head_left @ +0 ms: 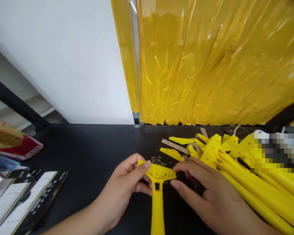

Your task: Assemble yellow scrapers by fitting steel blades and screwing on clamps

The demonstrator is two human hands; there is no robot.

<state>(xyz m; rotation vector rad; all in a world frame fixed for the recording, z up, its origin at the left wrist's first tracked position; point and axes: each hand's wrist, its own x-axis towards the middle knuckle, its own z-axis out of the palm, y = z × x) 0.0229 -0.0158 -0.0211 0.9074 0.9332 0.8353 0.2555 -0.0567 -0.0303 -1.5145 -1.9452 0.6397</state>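
Observation:
My left hand grips the wide head of a yellow plastic scraper, whose long handle runs toward me and out of the bottom of the view. My right hand sits at the right end of that head, with fingers over its edge. A thin dark shaft, possibly a small screwdriver, shows beside the right palm and is partly hidden. Small metal screws lie just beyond the scraper. Past them are a loose yellow plastic piece and a steel blade strip. Several yellow scrapers lie heaped to the right.
All this lies on a black table backed by a white wall and a yellow plastic curtain. Printed packaging cards and a plastic bag lie at the left. A blurred patch covers part of the far right.

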